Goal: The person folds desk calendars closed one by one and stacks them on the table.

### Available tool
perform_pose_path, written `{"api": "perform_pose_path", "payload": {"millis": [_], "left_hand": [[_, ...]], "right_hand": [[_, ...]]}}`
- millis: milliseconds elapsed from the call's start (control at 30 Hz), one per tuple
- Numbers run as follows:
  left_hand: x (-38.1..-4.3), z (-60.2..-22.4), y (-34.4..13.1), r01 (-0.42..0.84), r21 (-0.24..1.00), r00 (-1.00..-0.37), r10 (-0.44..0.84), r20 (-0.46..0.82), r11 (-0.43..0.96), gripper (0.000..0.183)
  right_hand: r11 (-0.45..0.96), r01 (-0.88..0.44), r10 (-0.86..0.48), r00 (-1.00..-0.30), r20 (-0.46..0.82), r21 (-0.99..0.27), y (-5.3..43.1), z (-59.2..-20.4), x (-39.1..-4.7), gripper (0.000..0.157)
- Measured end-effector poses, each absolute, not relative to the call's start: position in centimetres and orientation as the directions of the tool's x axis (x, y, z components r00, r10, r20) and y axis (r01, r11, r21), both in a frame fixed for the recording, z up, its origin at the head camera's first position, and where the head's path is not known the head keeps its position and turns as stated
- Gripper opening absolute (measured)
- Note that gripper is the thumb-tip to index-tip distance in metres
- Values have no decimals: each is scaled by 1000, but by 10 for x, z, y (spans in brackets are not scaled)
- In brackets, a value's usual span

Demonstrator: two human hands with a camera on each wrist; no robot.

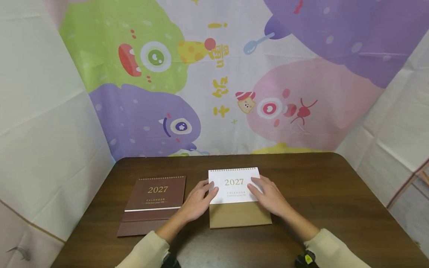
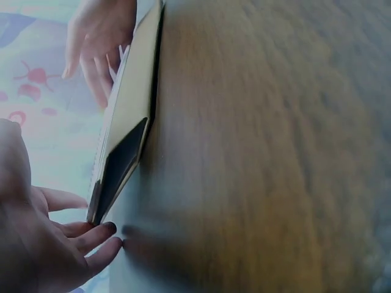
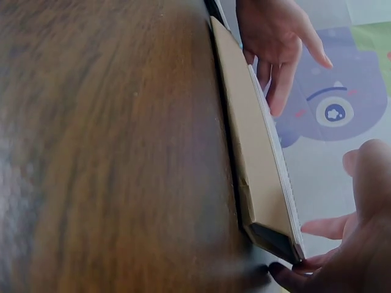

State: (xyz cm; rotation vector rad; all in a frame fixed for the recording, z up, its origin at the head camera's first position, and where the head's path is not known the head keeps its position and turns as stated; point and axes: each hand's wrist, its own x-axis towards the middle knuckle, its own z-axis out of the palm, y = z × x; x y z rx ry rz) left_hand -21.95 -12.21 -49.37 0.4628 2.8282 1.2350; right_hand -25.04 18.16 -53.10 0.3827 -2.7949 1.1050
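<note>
A white desk calendar [image 1: 234, 185] marked 2027 stands on a tan easel base [image 1: 239, 214] near the table's middle, its spiral binding along the top. My left hand [image 1: 197, 201] is at its left side, with relaxed fingers at the edge and the thumb over the page's margin. On the opposite side, my right hand [image 1: 270, 196] has its fingertips at the right edge. Both wrist views show fingers lightly bent around the side edges, the thumbs apart from the page. A dark hollow shows inside the base [image 2: 131, 146] in the left wrist view.
A maroon 2027 calendar [image 1: 155, 195] stands to the left on the dark wooden table [image 1: 318, 186], its lower right partly behind my left forearm. A cloth backdrop [image 1: 214, 137] with cartoon monsters hangs behind the table's far edge. White cloth walls [image 1: 43, 111] flank both sides.
</note>
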Motion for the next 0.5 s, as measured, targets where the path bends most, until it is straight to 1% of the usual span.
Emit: {"api": "perform_pose_path", "payload": {"millis": [167, 300, 400, 467, 500], "left_hand": [[-230, -512, -127, 296, 732, -950, 269, 160, 613, 71], [-244, -531, -129, 264, 741, -960, 241, 141, 617, 72], [-250, -538, -128, 241, 754, -966, 228, 124, 611, 71], [-251, -540, -128, 238, 757, -967, 224, 125, 608, 72], [-250, -539, -127, 236, 759, -967, 222, 123, 606, 73]], "right_hand": [[704, -280, -175, -959, 222, -652, 185, -537, -254, 66], [702, -291, -176, -955, 238, -650, 187, -540, -256, 63], [684, -293, -186, -955, 230, -668, 186, -532, -251, 63], [693, -306, -180, -950, 254, -653, 187, -537, -252, 62], [686, -301, -182, -953, 244, -663, 186, -533, -250, 63]]}}
